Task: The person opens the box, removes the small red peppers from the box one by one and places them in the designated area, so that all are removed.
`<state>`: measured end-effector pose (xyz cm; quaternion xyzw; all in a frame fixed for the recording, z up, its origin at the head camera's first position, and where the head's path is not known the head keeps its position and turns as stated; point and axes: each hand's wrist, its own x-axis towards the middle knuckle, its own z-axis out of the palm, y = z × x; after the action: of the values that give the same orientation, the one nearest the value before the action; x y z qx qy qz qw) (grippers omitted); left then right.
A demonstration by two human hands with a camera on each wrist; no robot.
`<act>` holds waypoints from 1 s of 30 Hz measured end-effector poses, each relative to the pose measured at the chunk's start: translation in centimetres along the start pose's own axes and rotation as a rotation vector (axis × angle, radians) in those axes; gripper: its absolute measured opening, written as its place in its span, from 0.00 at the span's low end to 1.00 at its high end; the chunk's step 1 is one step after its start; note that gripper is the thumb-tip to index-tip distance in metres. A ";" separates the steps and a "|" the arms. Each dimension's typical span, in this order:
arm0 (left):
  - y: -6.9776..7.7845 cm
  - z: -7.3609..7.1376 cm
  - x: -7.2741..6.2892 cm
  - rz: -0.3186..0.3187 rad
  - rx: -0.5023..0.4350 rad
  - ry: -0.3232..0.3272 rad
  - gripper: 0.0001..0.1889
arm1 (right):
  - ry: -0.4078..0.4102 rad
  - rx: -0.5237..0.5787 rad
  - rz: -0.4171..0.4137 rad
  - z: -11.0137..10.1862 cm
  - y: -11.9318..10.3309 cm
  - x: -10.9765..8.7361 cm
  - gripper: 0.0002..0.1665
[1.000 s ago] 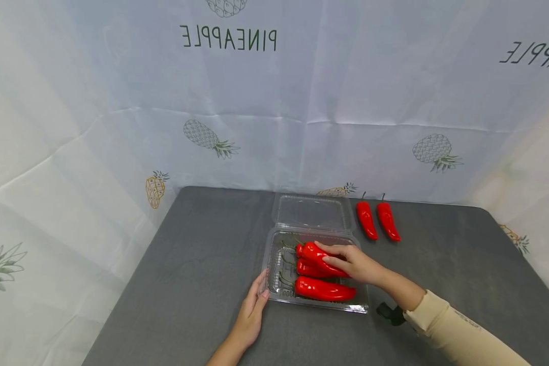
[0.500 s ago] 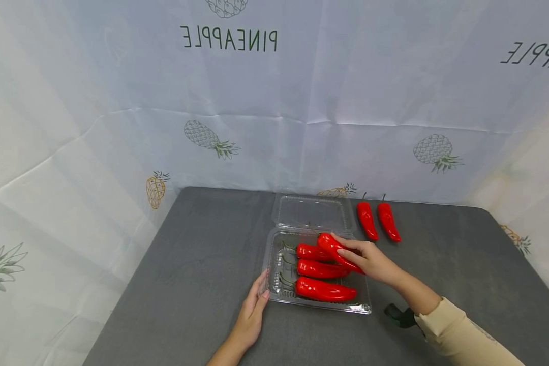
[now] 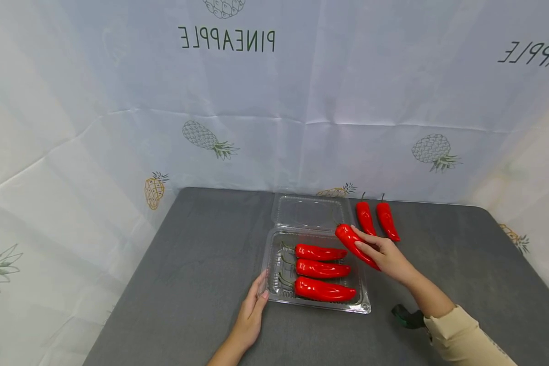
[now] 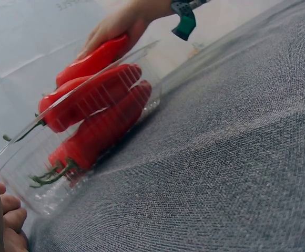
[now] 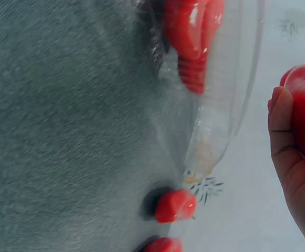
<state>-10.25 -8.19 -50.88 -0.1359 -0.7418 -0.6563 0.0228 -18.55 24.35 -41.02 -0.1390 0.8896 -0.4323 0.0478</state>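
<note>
My right hand (image 3: 390, 260) grips a glossy red chili pepper (image 3: 353, 243) between thumb and fingers, raised over the right side of a clear plastic clamshell container (image 3: 321, 306). The pepper is tilted, stem toward the back left. In the left wrist view the held pepper (image 4: 92, 64) appears above the container's rim. Three more red chili peppers (image 3: 325, 290) lie side by side in the container, their green stems pointing left. At the container's front left corner, my left hand (image 3: 249, 315) holds its side with the thumb at the rim; the other fingertips are partly hidden.
Behind the container its clear lid (image 3: 311, 211) lies folded back. Two red chili peppers (image 3: 387, 221) lie on the grey table (image 3: 201, 264) to the right of the lid. A white curtain (image 3: 256, 152) with pineapple prints hangs at the table's back edge.
My right hand has lifted the chili pepper from over the row in the container and carried it right and slightly back. The left hand has stayed at the container's corner.
</note>
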 end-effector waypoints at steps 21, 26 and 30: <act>-0.2 0.0 0.0 0.006 -0.006 0.004 0.23 | 0.273 -0.071 0.189 -1.9 5.2 0.3 0.31; -0.2 0.0 0.0 0.002 0.003 0.005 0.23 | 0.308 -0.046 0.243 -2.3 6.0 0.4 0.32; -0.2 0.0 0.0 0.009 -0.003 0.004 0.23 | 0.358 -0.035 0.267 -2.6 6.6 0.4 0.32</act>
<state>-10.31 -8.17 -51.07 -0.1379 -0.7403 -0.6574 0.0272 -20.86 30.05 -44.55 0.0583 0.9017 -0.4247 -0.0566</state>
